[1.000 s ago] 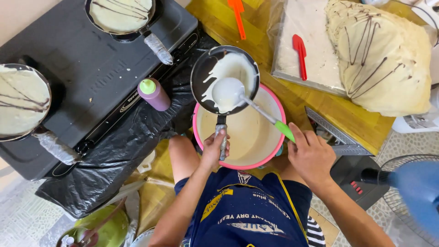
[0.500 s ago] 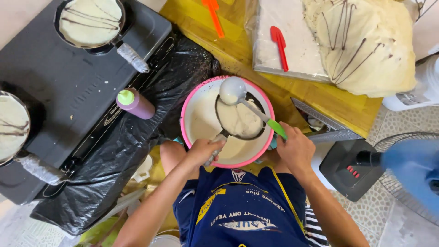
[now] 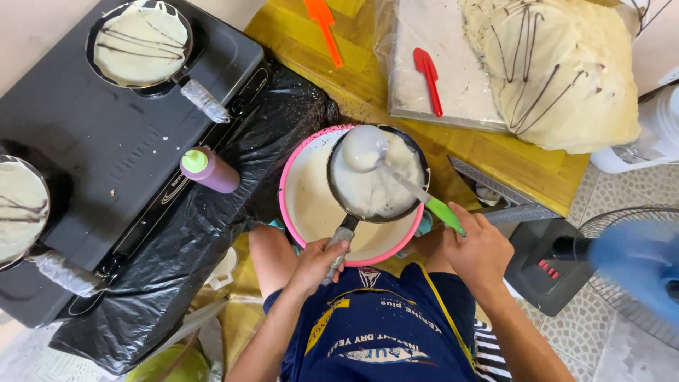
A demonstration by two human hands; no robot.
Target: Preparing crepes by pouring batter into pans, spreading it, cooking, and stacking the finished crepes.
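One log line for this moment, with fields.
left hand: holds pan handle | right hand: holds ladle | pan: over bowl, coated in batter

A small dark pan (image 3: 378, 185), coated with pale batter, sits level just beyond the left hand (image 3: 316, 262), which grips its handle. A green-handled ladle (image 3: 396, 177) slants from the right hand (image 3: 481, 251), its batter-covered bowl over the pan's far side.
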